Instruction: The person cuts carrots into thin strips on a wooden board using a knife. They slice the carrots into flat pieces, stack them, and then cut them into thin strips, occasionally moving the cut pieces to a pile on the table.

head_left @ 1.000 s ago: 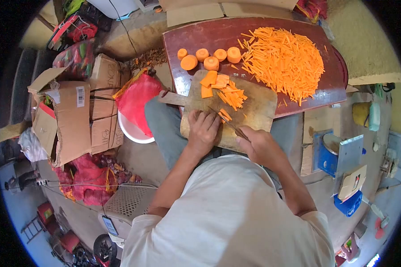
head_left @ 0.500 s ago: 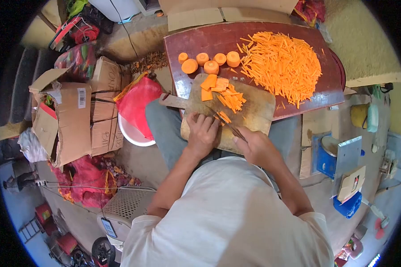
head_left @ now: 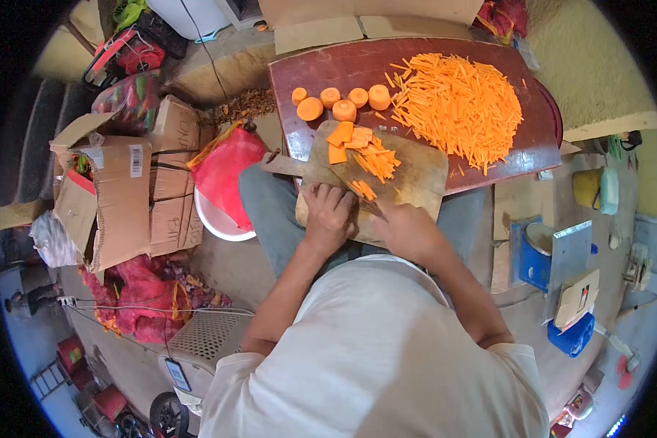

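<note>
Your right hand (head_left: 407,231) is closed around a knife (head_left: 377,212); your left hand (head_left: 330,217) curls at the near edge of the cutting board (head_left: 421,171), any hold hidden. Carrot sticks (head_left: 378,162) lie toward the board's far edge.

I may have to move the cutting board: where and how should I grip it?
Best, I think, wrap the handle from the person's left: that narrow part of the cutting board juts out there, clear of the carrot pieces.

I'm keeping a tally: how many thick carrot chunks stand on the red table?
6 chunks: four in the far row, two nearer the cutting board, all left of the carrot-strip pile. None looks hidden.
</note>
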The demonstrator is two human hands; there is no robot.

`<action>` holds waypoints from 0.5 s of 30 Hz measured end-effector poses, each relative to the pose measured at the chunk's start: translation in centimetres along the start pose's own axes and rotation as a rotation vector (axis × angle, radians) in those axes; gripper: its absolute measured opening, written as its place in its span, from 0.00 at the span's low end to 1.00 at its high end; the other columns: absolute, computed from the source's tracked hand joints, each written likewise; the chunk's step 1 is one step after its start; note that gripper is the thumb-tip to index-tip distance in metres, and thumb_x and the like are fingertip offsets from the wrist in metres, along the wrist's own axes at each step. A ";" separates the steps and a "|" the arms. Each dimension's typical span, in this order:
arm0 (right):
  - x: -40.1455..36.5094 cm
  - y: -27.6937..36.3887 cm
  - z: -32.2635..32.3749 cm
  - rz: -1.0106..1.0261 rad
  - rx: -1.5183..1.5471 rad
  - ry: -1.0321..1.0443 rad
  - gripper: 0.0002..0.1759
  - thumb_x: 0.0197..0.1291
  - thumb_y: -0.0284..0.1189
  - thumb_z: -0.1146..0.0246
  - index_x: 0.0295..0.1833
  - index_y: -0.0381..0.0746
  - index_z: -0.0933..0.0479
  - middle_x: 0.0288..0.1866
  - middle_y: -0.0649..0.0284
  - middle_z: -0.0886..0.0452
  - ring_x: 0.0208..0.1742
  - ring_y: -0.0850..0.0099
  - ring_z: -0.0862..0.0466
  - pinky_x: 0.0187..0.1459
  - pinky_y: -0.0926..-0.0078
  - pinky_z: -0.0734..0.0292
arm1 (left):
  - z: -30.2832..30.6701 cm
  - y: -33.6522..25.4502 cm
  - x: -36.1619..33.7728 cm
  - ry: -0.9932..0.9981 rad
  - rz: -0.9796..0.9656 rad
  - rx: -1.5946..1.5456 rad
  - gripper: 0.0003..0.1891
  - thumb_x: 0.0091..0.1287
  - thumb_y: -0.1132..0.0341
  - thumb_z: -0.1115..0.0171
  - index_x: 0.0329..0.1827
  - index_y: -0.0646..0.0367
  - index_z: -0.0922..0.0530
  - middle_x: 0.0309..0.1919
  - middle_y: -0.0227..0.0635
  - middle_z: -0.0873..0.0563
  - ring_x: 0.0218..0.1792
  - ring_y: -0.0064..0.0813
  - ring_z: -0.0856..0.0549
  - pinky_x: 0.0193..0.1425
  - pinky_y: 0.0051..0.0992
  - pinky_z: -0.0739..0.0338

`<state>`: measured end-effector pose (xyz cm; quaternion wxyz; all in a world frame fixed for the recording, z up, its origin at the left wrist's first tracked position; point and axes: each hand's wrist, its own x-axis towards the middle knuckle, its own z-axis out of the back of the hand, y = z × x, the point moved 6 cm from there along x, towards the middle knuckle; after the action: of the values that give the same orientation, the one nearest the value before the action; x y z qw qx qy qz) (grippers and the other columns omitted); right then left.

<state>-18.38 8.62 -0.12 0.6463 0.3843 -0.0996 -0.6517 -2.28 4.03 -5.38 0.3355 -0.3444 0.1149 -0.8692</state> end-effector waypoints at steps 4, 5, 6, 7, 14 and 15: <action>-1.4 -0.1 1.2 -0.008 0.107 0.004 0.17 0.80 0.37 0.37 0.57 0.33 0.22 0.43 0.33 0.12 0.47 0.29 0.12 0.51 0.35 0.18 | -0.5 0.1 -0.5 0.003 0.015 0.005 0.18 0.55 0.73 0.24 0.50 0.61 0.13 0.43 0.40 0.16 0.49 0.47 0.17 0.66 0.56 0.30; -1.4 -0.5 0.6 -0.021 0.085 -0.001 0.17 0.80 0.37 0.37 0.57 0.33 0.22 0.43 0.33 0.12 0.47 0.29 0.12 0.50 0.36 0.18 | -0.5 0.2 -0.5 0.002 0.005 0.008 0.18 0.55 0.73 0.24 0.50 0.61 0.13 0.43 0.40 0.16 0.49 0.47 0.17 0.65 0.56 0.30; -1.1 -0.9 -0.2 -0.032 0.062 -0.010 0.17 0.80 0.37 0.37 0.57 0.33 0.22 0.42 0.33 0.12 0.47 0.30 0.12 0.50 0.36 0.18 | -0.5 0.2 -0.3 0.000 -0.007 0.013 0.17 0.56 0.73 0.23 0.50 0.61 0.13 0.43 0.40 0.16 0.49 0.47 0.17 0.65 0.56 0.30; -0.8 -1.2 -0.8 -0.041 0.041 -0.018 0.17 0.80 0.37 0.37 0.57 0.33 0.22 0.42 0.33 0.12 0.47 0.30 0.12 0.50 0.37 0.18 | -0.4 0.2 -0.2 -0.002 -0.010 0.010 0.17 0.56 0.73 0.23 0.50 0.61 0.13 0.42 0.40 0.16 0.49 0.47 0.17 0.65 0.56 0.30; -1.8 -0.7 0.1 0.009 0.089 -0.040 0.17 0.79 0.37 0.36 0.58 0.33 0.23 0.41 0.34 0.12 0.46 0.31 0.12 0.48 0.36 0.18 | -0.2 0.5 -0.8 -0.035 0.040 -0.006 0.17 0.56 0.74 0.23 0.49 0.63 0.12 0.41 0.41 0.17 0.49 0.47 0.18 0.63 0.53 0.29; -1.8 -0.8 -0.3 -0.012 0.063 -0.018 0.16 0.79 0.37 0.36 0.57 0.33 0.23 0.40 0.34 0.12 0.45 0.31 0.12 0.48 0.36 0.18 | 0.0 0.5 -0.9 -0.057 0.048 -0.020 0.17 0.55 0.74 0.23 0.49 0.63 0.12 0.40 0.41 0.17 0.48 0.48 0.18 0.63 0.53 0.29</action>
<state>-19.09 10.51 -0.15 0.6292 0.3992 -0.1235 -0.6554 -1.59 4.26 -6.09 0.3558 -0.3695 0.1223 -0.8496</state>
